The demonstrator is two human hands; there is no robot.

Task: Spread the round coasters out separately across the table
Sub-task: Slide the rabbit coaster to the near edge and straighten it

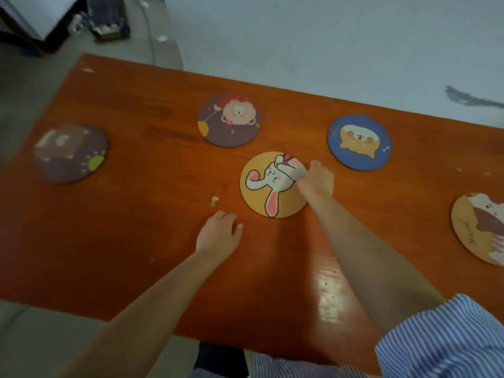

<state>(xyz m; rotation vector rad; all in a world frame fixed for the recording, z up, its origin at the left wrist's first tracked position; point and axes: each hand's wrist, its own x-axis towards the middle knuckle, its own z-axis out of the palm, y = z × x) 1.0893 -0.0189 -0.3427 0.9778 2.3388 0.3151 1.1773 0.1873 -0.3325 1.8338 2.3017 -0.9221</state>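
Several round coasters lie apart on the orange wooden table (136, 241). A yellow rabbit coaster (268, 192) sits in the middle, and my right hand (317, 180) rests on its right edge with fingers curled onto it. My left hand (219, 234) lies on the bare table just left of and below that coaster, fingers bent, holding nothing. A purple coaster (70, 154) is far left, a dark purple lion coaster (229, 119) at the back, a blue cat coaster (359, 141) at the back right, and a tan coaster (480, 227) at the right edge.
A small pale crumb (214, 201) lies left of the rabbit coaster. Beyond the table's far edge is a grey floor with a dark box and clutter (107, 23) at the top left. My striped sleeve (441, 339) is at the lower right.
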